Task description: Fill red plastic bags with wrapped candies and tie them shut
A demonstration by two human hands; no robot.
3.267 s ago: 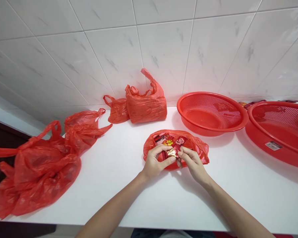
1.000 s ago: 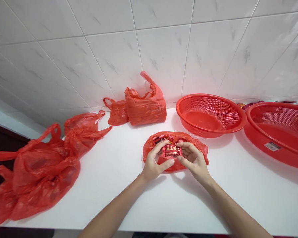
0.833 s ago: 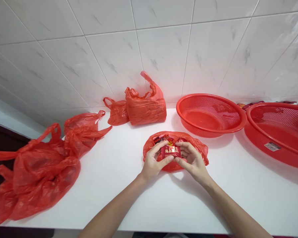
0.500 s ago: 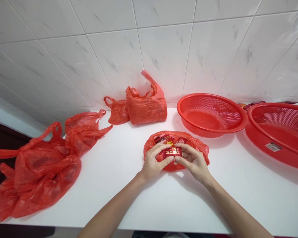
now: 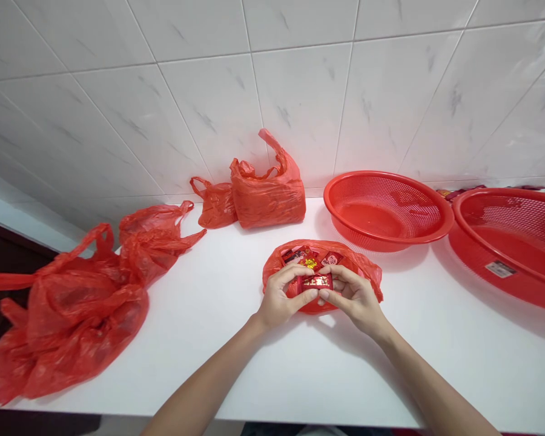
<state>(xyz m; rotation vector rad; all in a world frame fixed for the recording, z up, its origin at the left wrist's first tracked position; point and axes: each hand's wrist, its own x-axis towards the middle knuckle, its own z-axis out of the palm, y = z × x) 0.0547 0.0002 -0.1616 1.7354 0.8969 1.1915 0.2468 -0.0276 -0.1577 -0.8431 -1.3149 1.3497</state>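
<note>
Between both hands is a small dark red packet point(image 5: 317, 282) with gold lettering, perhaps a wrapped sweet; its contents are hidden. My left hand point(image 5: 281, 295) pinches its left end between thumb and fingers. My right hand point(image 5: 352, 295) grips the right end the same way, and the two thumb tips nearly meet at the lower edge. Just beneath lies an open red plastic bag point(image 5: 367, 266), its rim spread wide. Several small red packets with gold and pink prints point(image 5: 309, 263) show inside it, beyond my fingers.
Two red perforated plastic baskets, a smaller one point(image 5: 376, 242) and a larger one point(image 5: 527, 281), stand at the right. Red plastic bags point(image 5: 269, 203) rest against the tiled wall point(image 5: 300, 91), and more red bags point(image 5: 82, 327) lie at the left of the white table point(image 5: 200, 339).
The packet has tipped slightly in my fingers, so its gold lettering sits at a different angle. Both hands stay almost in place, and the bags and baskets have not moved.
</note>
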